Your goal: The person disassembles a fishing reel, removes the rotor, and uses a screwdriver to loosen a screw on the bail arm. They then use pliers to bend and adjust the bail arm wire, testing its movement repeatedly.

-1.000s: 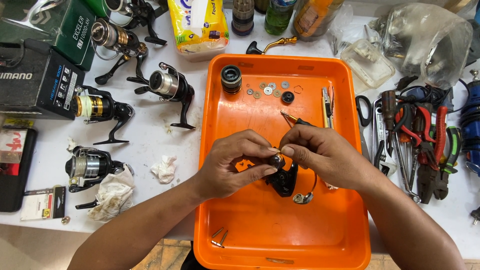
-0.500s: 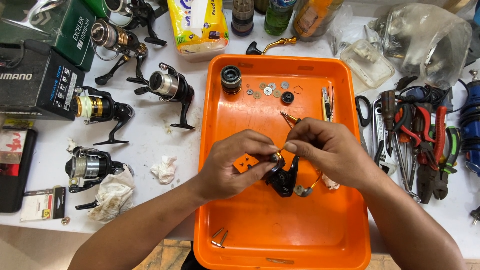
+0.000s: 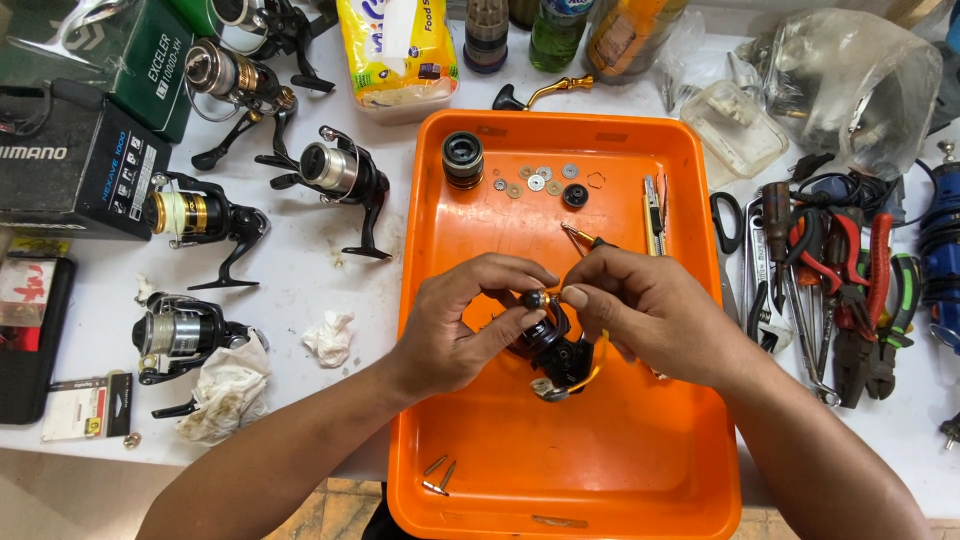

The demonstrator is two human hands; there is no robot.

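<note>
Over the orange tray (image 3: 640, 480), my left hand (image 3: 465, 325) and my right hand (image 3: 645, 310) meet on a black fishing reel body (image 3: 558, 355) with a gold bail wire. My left fingers grip the reel's top; my right fingertips pinch a small part at that same spot. A small screwdriver (image 3: 585, 240) pokes out above my right hand. At the tray's far end lie a black spool (image 3: 463, 160), several washers (image 3: 540, 180) and a round black cap (image 3: 575, 195). Small screws (image 3: 438, 475) lie near the tray's front left corner.
Several spinning reels (image 3: 335, 180) stand on the white table left of the tray, with crumpled tissues (image 3: 330, 338) and boxes (image 3: 75, 170). Pliers, scissors and screwdrivers (image 3: 830, 290) lie to the right. Bottles (image 3: 555, 30), a yellow packet and plastic bags line the back.
Both hands have shifted slightly on the reel body. The right fingertips have moved closer to the left ones at the reel's top.
</note>
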